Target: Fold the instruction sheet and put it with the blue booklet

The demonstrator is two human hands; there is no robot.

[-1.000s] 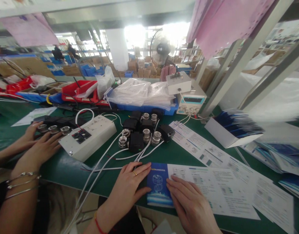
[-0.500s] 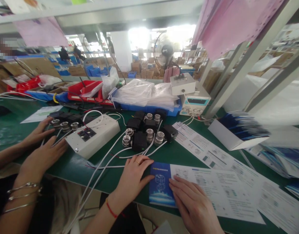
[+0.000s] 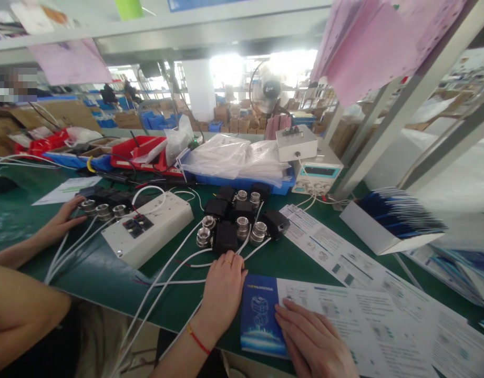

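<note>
- Blue-covered folded paper leaflet (image 3: 262, 308): lies flat at the lower centre of the frame on the green worktop (image 3: 107, 273), joined to a white printed sheet (image 3: 356, 320) that unfolds to the right.
- Right hand (image 3: 318, 344): fingers (image 3: 295, 317) released and spread flat, pressing the sheet just right of the blue cover; nothing is gripped.
- Left hand (image 3: 223, 286): fingers open, palm down on the worktop, touching the leaflet's left edge and the white cables (image 3: 166, 283).
- Judged best practice: keep both palms flat, align the edges before creasing, and keep the cables clear of the paper.
- Count: one blue cover under the hands; at least two more printed sheets, one of them (image 3: 324, 244) further back; one white box of blue leaflets (image 3: 387, 223) at right.
- Black valve units with metal fittings (image 3: 237, 220): one cluster at centre, about six fittings visible.
- Another person's hand (image 3: 62, 223) rests at centre left beside three more fittings (image 3: 102, 210) and a white switch box (image 3: 147, 228).
</note>
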